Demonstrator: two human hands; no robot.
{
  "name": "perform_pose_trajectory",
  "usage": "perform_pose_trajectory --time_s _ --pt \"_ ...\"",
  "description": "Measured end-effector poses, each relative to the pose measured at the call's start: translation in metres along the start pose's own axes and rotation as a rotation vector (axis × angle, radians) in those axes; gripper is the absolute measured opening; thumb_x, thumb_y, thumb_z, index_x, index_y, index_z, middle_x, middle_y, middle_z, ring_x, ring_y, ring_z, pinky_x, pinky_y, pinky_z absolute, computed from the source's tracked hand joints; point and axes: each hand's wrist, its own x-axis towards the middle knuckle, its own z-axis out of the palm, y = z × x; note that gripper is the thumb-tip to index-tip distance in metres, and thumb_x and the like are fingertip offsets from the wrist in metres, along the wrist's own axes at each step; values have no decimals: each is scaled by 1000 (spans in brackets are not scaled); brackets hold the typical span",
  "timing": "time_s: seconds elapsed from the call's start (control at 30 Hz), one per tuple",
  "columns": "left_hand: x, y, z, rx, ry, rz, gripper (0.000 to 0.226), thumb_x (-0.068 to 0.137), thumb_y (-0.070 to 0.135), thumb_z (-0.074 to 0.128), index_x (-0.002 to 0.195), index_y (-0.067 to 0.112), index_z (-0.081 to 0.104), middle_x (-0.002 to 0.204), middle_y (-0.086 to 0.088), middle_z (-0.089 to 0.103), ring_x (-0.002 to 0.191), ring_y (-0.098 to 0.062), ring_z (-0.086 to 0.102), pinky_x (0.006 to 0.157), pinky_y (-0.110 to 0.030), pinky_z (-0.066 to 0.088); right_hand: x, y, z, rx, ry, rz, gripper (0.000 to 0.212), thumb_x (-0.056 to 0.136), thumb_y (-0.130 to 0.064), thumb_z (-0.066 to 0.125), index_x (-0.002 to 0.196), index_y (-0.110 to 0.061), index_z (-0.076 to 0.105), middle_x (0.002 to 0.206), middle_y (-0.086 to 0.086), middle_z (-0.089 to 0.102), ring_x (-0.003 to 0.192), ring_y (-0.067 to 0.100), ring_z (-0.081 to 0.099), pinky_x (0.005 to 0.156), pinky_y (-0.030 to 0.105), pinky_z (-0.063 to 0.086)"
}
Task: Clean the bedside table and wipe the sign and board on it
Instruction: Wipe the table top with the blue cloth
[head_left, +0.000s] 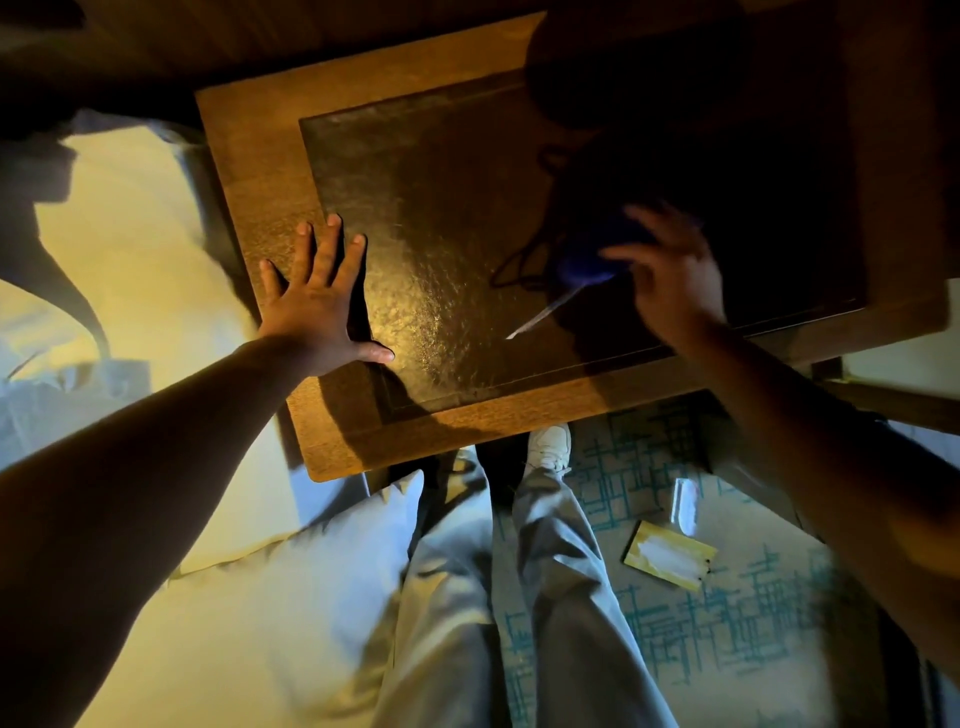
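The bedside table (249, 156) has a wooden border around a dark glossy inset. My left hand (317, 306) lies flat on the left part of the table with fingers spread. My right hand (675, 291), blurred by motion, grips a blue cloth (587, 260) over the right side of the inset. A thin pale streak (540, 314) runs from under the cloth toward the front edge. A yellow sign card (670, 553) with a white patch lies on the carpet below the table. Beside it lies a small clear piece (684, 501).
A thin dark cord (511, 270) loops on the inset left of the cloth. A large dark round shape (623, 62) covers the table's back right. White bedding (130, 234) fills the left. My legs and a white shoe (548, 444) stand on patterned carpet (727, 649).
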Motion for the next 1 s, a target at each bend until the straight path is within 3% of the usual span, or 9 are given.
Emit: perform_pose_trajectory --time_s 0.1,0.2,0.27,0.47,0.57,0.63,0.73,0.87,1.0 --pt "0 0 0 5 -6 -2 147 53 78 76 156 31 -17 163 2 -31 150 -28 -27 117 -69 1 16 7 -10 70 115 378 43 94 -5 51 127 -28 65 156 -1 40 148 29 29 107 50 44" --pt "0 2 1 9 -4 -7 147 54 78 77 156 31 -17 163 3 -31 150 -28 -27 117 -69 1 21 -31 3 114 202 537 43 95 -10 49 133 -25 60 157 5 38 148 30 28 107 49 45" --pt "-1 3 -1 7 -2 -12 146 54 77 78 157 31 -16 163 3 -30 150 -27 -26 117 -69 1 10 -69 20 124 185 490 44 93 -11 50 133 -26 61 156 7 41 146 35 30 108 51 43" --pt "-1 4 -5 -18 -31 -19 146 54 75 79 157 31 -15 163 3 -30 150 -29 -25 116 -70 0 -73 -162 67 185 -13 75 40 89 -11 61 124 -28 69 149 4 49 141 38 38 112 56 36" --pt "-2 6 -6 -10 -34 -26 146 54 74 80 157 31 -15 163 3 -30 150 -29 -26 117 -69 0 -76 -139 66 121 -17 -62 43 84 -8 65 120 -31 71 144 3 54 135 37 44 104 57 41" --pt "-2 6 -6 0 -27 -22 146 54 73 80 157 31 -15 163 3 -30 150 -28 -26 116 -70 1 -62 -109 56 35 -22 -37 48 83 -9 67 123 -36 67 143 2 56 127 40 50 97 55 44" --pt "-3 6 -5 6 -16 -18 146 55 73 80 157 31 -16 162 3 -32 149 -27 -27 117 -69 0 -33 -51 28 -134 36 126 47 89 -22 61 131 -43 58 144 0 53 118 37 52 91 45 40" --pt "-3 5 -5 0 -14 -10 146 55 73 80 157 31 -16 163 2 -31 149 -27 -28 117 -69 0 -6 28 -15 -148 105 446 41 96 -40 49 138 -38 53 145 12 48 125 40 48 96 51 41" --pt "-3 6 -6 -2 -18 -12 146 55 74 79 157 31 -17 163 2 -31 149 -27 -28 117 -68 0 -5 22 -16 -81 143 604 45 96 -39 54 140 -32 51 146 15 43 127 37 46 90 48 49"
